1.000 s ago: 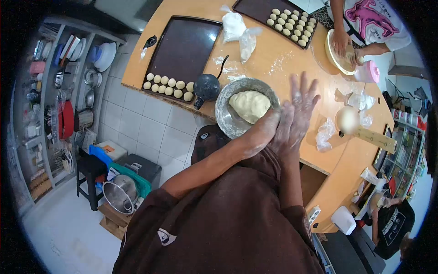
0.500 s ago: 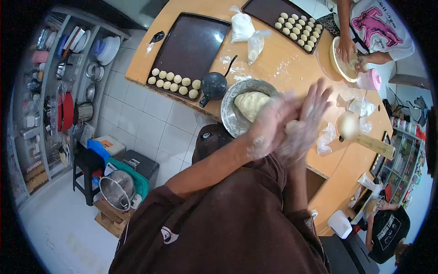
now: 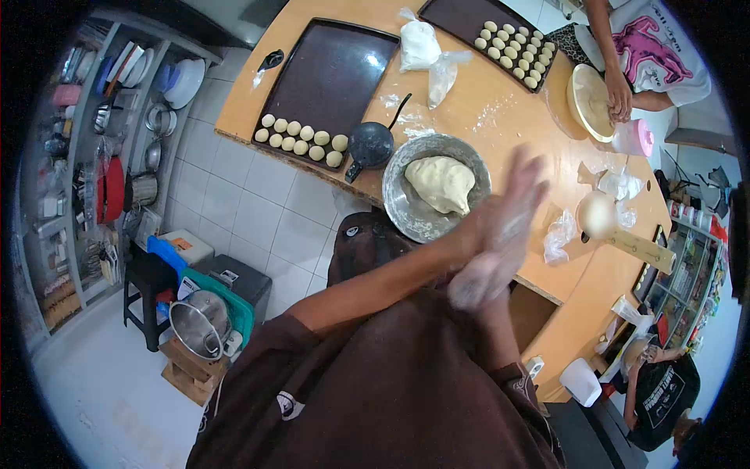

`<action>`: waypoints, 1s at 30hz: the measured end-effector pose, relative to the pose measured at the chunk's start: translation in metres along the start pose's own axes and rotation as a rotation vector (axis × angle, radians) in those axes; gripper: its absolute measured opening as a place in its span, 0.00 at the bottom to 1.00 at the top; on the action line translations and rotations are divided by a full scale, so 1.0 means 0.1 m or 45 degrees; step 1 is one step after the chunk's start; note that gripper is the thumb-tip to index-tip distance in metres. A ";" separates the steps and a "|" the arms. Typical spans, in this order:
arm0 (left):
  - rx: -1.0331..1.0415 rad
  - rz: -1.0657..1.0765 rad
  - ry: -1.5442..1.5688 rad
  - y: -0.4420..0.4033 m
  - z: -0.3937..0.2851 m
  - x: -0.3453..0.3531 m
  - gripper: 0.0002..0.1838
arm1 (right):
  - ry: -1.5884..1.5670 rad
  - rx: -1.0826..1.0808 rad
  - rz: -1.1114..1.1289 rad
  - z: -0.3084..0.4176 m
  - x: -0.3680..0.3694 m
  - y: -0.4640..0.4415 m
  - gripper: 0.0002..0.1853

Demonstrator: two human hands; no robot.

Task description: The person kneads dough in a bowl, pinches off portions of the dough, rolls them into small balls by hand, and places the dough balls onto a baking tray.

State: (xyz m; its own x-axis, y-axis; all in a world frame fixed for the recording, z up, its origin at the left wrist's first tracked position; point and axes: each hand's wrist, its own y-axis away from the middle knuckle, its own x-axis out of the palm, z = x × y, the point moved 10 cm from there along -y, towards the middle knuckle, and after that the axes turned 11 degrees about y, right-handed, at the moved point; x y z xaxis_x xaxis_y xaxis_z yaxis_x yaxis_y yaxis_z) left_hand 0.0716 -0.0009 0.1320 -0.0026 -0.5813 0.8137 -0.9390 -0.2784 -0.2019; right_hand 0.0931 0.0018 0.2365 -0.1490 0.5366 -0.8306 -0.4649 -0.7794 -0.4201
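Observation:
My left hand (image 3: 484,225) and my right hand (image 3: 506,252) are pressed palm to palm, dusted with flour and blurred by motion. Between the palms is a small piece of dough, glimpsed a moment earlier but covered by the hands now. Just left of my hands, a metal bowl (image 3: 398,205) at the table edge holds a large lump of pale dough (image 3: 440,184). A dark round pan-like tool with a handle (image 3: 369,145) lies beside the bowl. Rows of dough balls (image 3: 301,138) sit along the near end of a dark baking tray (image 3: 328,74).
Bags of white powder (image 3: 419,45) stand on the wooden table (image 3: 508,133). A second tray (image 3: 453,17) carries more dough balls. Across the table, a co-worker's hand (image 3: 619,98) is at a yellow bowl (image 3: 576,98). Another person (image 3: 664,399) works at lower right. Shelves line the left.
My hands have slid against each other and shifted slightly down, uncovering more of the dough lump in the bowl. The co-worker's hands have moved at the yellow bowl.

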 end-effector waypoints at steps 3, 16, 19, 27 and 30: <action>-0.294 -0.219 0.184 0.06 -0.19 0.17 0.35 | -0.044 -0.019 -0.014 -0.04 0.00 -0.06 0.48; -0.152 -0.209 0.350 0.08 -0.92 0.42 0.36 | -0.034 -0.113 0.158 0.31 0.39 0.26 0.46; -0.234 -0.173 0.056 0.31 -0.58 0.21 0.35 | -0.342 -0.277 0.101 0.75 0.17 0.34 0.46; 0.067 -0.356 0.668 0.09 -1.05 0.24 0.33 | -0.174 -0.196 0.204 0.60 0.34 0.34 0.46; 0.833 -0.183 0.415 0.15 -1.15 0.49 0.38 | -0.282 -0.340 0.116 0.81 0.07 0.22 0.46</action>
State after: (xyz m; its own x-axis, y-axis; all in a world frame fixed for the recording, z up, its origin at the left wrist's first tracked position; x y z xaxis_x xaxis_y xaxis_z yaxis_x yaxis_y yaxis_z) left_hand 0.0177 0.0542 0.2319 -0.0924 -0.2769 0.9564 -0.5417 -0.7920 -0.2816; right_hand 0.0109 0.0152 0.2508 -0.3785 0.4952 -0.7820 -0.2008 -0.8687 -0.4529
